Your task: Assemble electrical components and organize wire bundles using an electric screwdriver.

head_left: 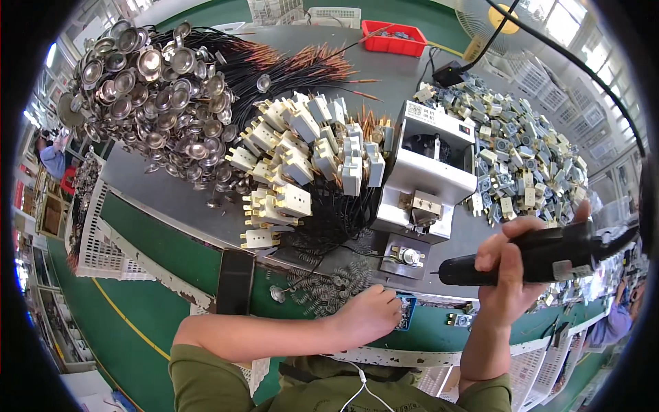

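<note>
My right hand [509, 294] is wrapped round a black electric screwdriver [557, 253], raised over the right of the bench with its thin bit pointing left. Low in the middle, my left hand [371, 316] has its fingers curled together at a small blue tray [410, 302] of tiny metal parts. Whatever those fingertips pinch is hidden. Just beyond the tray, a small switch-like part with a round metal disc [410, 257] sits in a metal fixture [402, 269]. Left of it, many coil springs [333, 285] lie scattered beside a round metal cap [277, 294] on a wire.
A metal bench machine [429, 175] stands behind the fixture. Grey-and-cream switch housings [295, 165] with black wires, a heap of metal caps [147, 96] and more housings [525, 158] surround it. A black phone-like slab [235, 281] lies at the front edge; a red bin [395, 45] stands far back.
</note>
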`<state>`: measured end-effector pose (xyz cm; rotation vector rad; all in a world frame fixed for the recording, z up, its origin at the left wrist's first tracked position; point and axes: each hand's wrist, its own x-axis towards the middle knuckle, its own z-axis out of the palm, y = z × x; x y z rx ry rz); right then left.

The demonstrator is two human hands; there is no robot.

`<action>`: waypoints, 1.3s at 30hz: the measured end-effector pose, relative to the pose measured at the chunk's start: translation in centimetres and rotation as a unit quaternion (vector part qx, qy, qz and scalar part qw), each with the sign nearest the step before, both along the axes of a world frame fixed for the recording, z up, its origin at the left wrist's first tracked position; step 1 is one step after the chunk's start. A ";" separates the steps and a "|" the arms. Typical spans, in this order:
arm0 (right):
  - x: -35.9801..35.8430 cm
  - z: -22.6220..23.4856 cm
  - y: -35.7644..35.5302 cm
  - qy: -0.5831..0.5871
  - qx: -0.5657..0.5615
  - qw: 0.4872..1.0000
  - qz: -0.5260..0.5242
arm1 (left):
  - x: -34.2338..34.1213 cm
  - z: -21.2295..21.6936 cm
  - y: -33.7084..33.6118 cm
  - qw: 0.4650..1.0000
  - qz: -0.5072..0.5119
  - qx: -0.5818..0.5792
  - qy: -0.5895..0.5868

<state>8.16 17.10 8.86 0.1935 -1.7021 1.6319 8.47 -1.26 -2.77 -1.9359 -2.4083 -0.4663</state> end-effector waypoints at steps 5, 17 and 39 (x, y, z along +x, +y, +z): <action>0.0 2.1 0.2 0.066 0.019 0.998 -0.001 | 0.0 0.3 0.0 1.000 0.000 -0.012 0.018; -4.7 1.5 0.3 0.110 -0.075 0.991 -0.007 | -0.5 1.4 0.2 0.998 -0.018 -0.055 -0.007; -6.1 -0.8 -0.5 0.063 0.038 0.997 0.031 | -0.9 1.3 0.3 0.987 -0.020 -0.011 -0.159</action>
